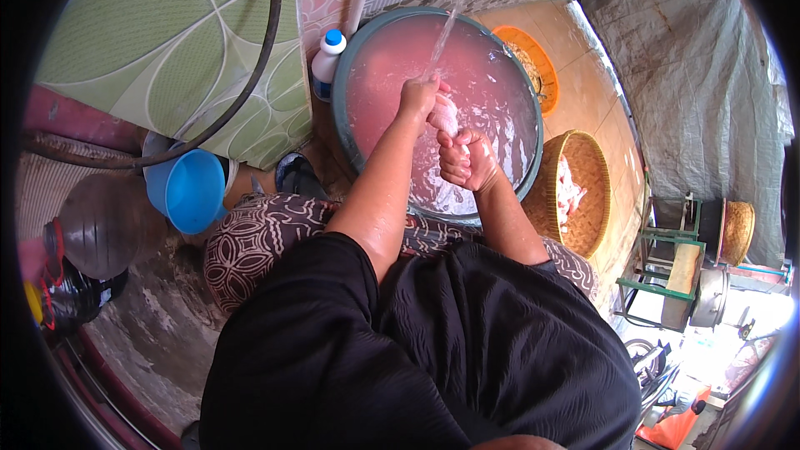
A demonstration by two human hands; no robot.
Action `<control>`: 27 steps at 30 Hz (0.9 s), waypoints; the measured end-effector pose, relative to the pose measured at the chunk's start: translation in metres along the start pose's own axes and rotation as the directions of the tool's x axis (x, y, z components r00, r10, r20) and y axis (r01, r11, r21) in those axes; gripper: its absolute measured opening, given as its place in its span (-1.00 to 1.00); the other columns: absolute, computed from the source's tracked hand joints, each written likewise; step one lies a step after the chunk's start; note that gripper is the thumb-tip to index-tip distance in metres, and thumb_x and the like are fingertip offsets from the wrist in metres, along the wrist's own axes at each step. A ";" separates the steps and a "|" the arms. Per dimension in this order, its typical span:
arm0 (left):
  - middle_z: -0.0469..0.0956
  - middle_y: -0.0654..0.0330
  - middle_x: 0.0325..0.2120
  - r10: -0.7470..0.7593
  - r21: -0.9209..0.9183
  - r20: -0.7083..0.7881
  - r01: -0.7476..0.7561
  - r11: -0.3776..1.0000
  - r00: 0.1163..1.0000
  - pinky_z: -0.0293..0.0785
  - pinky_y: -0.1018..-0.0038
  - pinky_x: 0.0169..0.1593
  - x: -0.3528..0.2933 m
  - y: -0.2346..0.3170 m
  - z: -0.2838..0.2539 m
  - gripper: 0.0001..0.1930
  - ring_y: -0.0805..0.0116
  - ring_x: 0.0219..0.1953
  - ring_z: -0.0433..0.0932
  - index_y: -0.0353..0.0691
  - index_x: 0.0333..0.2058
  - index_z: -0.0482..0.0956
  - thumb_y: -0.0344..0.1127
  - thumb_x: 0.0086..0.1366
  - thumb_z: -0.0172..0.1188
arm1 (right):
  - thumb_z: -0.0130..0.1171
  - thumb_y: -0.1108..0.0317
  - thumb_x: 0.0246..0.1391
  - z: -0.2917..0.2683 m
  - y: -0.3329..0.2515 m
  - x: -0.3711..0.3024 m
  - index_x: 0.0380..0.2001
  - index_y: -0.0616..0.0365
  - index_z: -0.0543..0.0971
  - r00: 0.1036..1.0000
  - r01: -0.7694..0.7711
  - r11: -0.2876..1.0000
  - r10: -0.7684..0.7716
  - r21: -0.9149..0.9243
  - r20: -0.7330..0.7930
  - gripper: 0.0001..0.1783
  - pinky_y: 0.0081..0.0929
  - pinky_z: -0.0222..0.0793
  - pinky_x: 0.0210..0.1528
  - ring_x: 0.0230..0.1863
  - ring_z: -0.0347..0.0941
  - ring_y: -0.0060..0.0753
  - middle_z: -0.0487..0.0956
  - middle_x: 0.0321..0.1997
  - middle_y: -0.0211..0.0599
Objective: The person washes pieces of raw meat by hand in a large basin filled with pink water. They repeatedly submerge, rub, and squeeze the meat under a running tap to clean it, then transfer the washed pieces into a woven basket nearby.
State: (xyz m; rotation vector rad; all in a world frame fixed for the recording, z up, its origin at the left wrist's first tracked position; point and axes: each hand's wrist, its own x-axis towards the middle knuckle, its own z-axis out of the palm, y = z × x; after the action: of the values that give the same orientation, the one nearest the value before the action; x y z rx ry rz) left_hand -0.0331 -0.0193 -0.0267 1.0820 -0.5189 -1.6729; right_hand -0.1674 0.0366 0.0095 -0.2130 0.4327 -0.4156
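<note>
Over a large round tub (340, 108) of reddish water, both my hands grip one pale pink piece of raw chicken (444, 115). My left hand (422, 100) closes on its upper end, right where a stream of water (444, 37) comes down from above. Wrapped in a fist around the narrower lower end is my right hand (468, 160). Ripples and bright reflections cover the water below; anything lying under its surface is hidden.
Right of the tub stands a woven basket (593, 200) with raw pale pieces inside. An orange basin (542, 58) holds yellowish bits behind it. A white bottle (327, 57) with a blue cap touches the wall side. Leftward are a blue plastic container (193, 192) and a dark hose (265, 58).
</note>
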 end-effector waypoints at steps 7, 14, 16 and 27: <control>0.51 0.14 -0.47 -0.184 -0.277 0.025 0.184 0.943 0.983 0.42 0.46 -0.37 0.023 -0.020 -0.031 -0.70 0.30 -0.45 0.49 -0.28 -0.21 0.43 -0.18 0.27 -0.12 | -0.10 0.26 -0.23 0.007 0.000 0.001 -0.54 0.18 0.34 0.998 0.009 1.000 -0.009 -0.007 0.064 -0.79 -0.47 0.04 -0.86 -0.93 0.06 -0.45 0.20 -0.88 -0.39; 0.48 0.12 -0.32 -0.308 -0.302 0.119 0.330 0.894 0.944 0.47 0.45 -0.31 0.011 -0.017 -0.035 -0.63 0.23 -0.38 0.50 -0.19 -0.02 0.28 -0.16 0.25 -0.09 | -0.09 0.21 -0.17 0.010 -0.002 0.001 -0.48 0.21 0.37 0.978 0.142 0.988 -0.150 0.064 0.146 -0.74 -0.47 0.03 -0.83 -0.90 0.08 -0.44 0.20 -0.86 -0.39; 0.46 0.11 -0.34 -0.210 -0.399 0.478 0.424 0.813 0.853 0.48 0.41 -0.34 -0.013 0.005 -0.020 -0.64 0.21 -0.39 0.50 -0.20 -0.05 0.30 -0.17 0.23 -0.06 | -0.10 0.20 -0.15 0.005 -0.002 0.001 -0.48 0.20 0.37 0.977 0.162 0.984 -0.170 0.075 0.129 -0.73 -0.47 0.02 -0.83 -0.90 0.08 -0.45 0.21 -0.85 -0.40; 0.44 0.14 -0.58 -0.033 -0.172 -0.162 0.005 0.985 0.986 0.41 0.42 -0.55 0.004 -0.029 -0.006 -0.87 0.34 -0.60 0.44 -0.31 -0.41 0.43 -0.37 0.13 0.12 | -0.01 0.39 -0.17 -0.001 0.013 0.030 -0.42 0.23 0.40 0.495 -0.132 0.677 -0.588 -0.724 -0.640 -0.81 -0.43 0.34 -0.60 -0.68 0.34 -0.38 0.37 -0.69 -0.30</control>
State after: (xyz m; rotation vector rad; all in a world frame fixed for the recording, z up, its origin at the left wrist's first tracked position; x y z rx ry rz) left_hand -0.0434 -0.0113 -0.0534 1.0889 -0.2546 -1.5967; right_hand -0.1384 0.0355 -0.0060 -0.8684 1.6049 -0.6314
